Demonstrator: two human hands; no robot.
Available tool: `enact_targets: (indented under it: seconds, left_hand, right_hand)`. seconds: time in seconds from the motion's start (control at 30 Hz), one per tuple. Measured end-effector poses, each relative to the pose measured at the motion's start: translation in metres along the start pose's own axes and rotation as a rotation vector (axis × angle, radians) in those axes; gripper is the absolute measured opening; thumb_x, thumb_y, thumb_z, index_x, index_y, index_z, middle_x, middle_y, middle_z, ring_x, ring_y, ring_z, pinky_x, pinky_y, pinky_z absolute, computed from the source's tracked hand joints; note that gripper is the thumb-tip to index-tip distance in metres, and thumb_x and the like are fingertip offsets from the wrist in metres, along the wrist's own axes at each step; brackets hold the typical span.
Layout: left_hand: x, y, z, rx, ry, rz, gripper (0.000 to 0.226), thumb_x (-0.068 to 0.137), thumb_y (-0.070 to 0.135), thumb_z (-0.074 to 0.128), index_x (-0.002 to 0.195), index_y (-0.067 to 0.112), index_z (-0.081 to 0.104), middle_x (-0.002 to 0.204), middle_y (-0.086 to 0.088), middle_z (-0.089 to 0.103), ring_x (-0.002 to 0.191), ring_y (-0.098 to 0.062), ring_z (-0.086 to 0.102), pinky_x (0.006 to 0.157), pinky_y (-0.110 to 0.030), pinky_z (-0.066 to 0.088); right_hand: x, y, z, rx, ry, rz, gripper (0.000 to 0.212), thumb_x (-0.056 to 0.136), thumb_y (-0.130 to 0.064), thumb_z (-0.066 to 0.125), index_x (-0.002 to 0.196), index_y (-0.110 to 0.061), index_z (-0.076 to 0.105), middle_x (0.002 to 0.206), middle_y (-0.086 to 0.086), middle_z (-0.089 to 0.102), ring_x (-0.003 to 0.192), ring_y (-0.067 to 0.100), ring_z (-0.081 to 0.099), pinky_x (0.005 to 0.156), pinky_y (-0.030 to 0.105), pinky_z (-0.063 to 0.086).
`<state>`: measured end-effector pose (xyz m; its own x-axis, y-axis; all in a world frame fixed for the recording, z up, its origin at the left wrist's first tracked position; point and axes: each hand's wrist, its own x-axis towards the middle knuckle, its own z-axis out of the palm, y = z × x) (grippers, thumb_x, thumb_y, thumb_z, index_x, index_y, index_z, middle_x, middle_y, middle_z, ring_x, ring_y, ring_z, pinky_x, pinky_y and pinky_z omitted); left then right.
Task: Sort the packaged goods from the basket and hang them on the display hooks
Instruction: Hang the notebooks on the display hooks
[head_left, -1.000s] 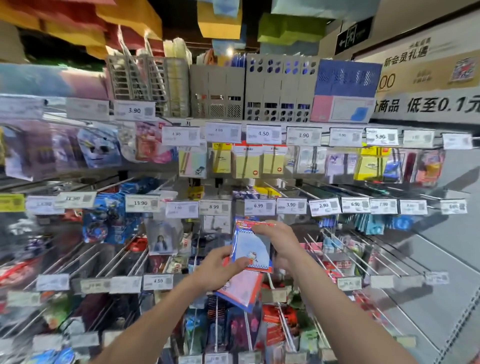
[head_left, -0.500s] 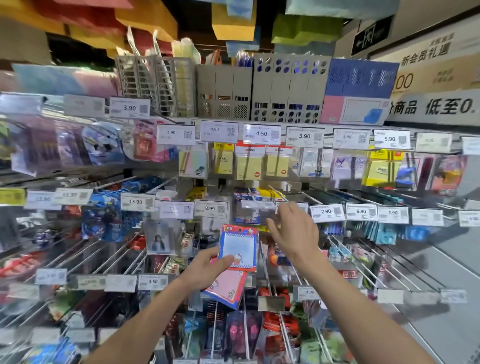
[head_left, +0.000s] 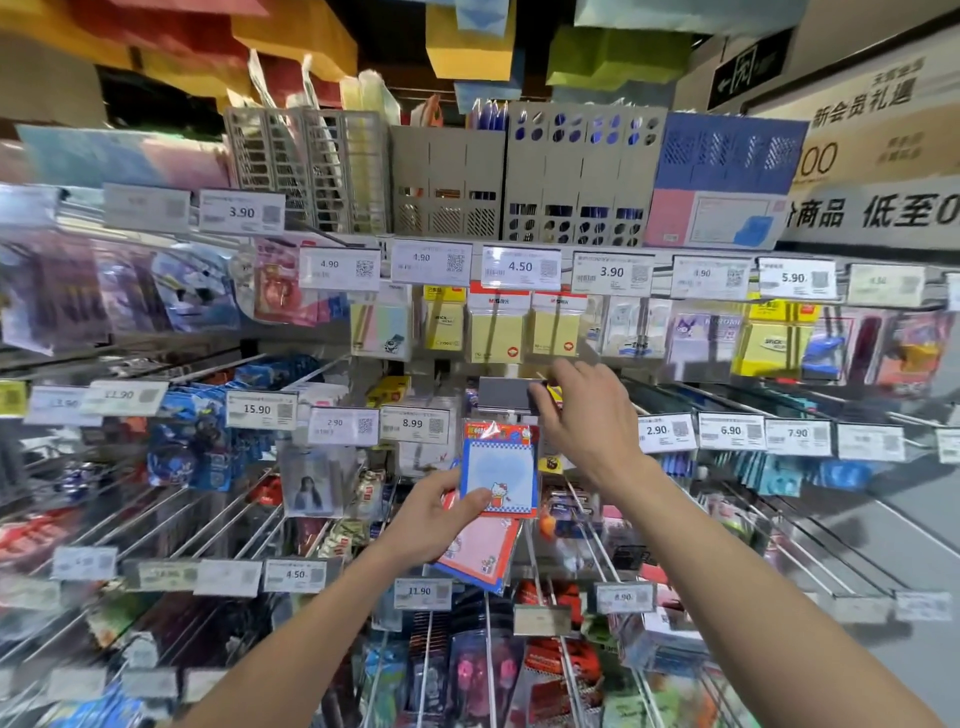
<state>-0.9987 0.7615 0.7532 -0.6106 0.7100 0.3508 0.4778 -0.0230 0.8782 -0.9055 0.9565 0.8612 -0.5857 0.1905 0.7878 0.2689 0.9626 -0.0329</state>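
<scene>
Right hand (head_left: 587, 421) higher, at tag (head_left: 506, 397); left (head_left: 431, 519) on pack (head_left: 498, 470)

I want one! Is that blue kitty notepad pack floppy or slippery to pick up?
Probably fairly stiff: the blue notepad pack stands flat and upright with the left hand pinching only its lower edge. Likely light, since the same thumb and fingers also hold a pink pack. Its shiny wrapper may be a bit slippery.
</scene>
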Motion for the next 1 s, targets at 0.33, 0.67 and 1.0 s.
enact_targets:
  seconds: [0.33, 0.67, 1.0]
  left_hand:
    - [0.017, -0.010, 0.005, -0.040, -0.023, -0.029, 0.030, 0.103, 0.034, 0.060, 0.130, 0.025, 0.068, 0.124, 0.016, 0.072, 0.114, -0.004, 0.067, 0.090, -0.017, 0.052]
    - [0.034, -0.030, -0.001, -0.123, 0.002, -0.243, 0.042, 0.091, 0.059, 0.068, 0.124, 0.032, 0.070, 0.127, 0.005, 0.073, 0.117, -0.021, 0.069, 0.098, -0.044, 0.057]
    - [0.056, -0.024, 0.014, -0.075, 0.126, -0.402, 0.068, 0.099, 0.053, 0.061, 0.151, 0.012, 0.046, 0.144, -0.010, 0.053, 0.102, -0.019, 0.061, 0.092, -0.032, 0.045]
  right_hand:
    - [0.000, 0.002, 0.003, 0.094, -0.007, 0.010, 0.029, 0.101, -0.041, 0.055, 0.086, -0.016, 0.053, 0.077, 0.005, 0.061, 0.076, 0.031, 0.055, 0.057, 0.037, 0.037]
    - [-0.002, -0.001, 0.004, 0.123, -0.030, 0.018, 0.028, 0.102, -0.040, 0.053, 0.087, -0.017, 0.050, 0.071, 0.003, 0.057, 0.073, 0.029, 0.053, 0.057, 0.041, 0.049]
    - [-0.003, 0.000, 0.007, 0.138, 0.001, 0.015, 0.027, 0.101, -0.039, 0.055, 0.088, -0.016, 0.053, 0.069, 0.001, 0.057, 0.069, 0.029, 0.053, 0.054, 0.037, 0.041]
